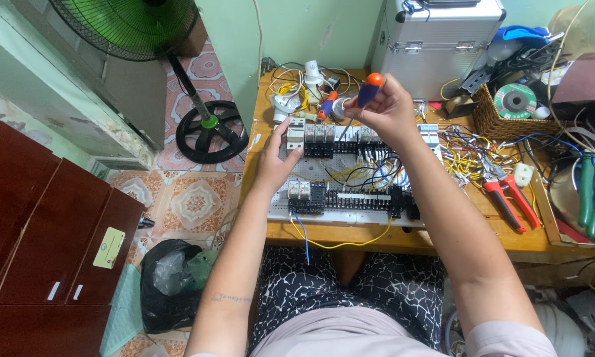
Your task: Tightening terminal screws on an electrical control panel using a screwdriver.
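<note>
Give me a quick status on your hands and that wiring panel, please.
Right hand gripping orange-and-blue-handled screwdriver, tip down at upper breaker row. Left hand open, steadying grey perforated wiring panel. Loose wires, red-handled crimpers lying right.

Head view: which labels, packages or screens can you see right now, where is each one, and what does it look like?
Yellow label: front of the dark red cabinet at left, rounded rectangle with a small round emblem.
White stickers: low on the same cabinet fronts, small slanted strips.
Round disc label: in the wicker basket at right, green and white.
Black bag: on the floor by the cabinet, crumpled.
No screens visible.
</note>
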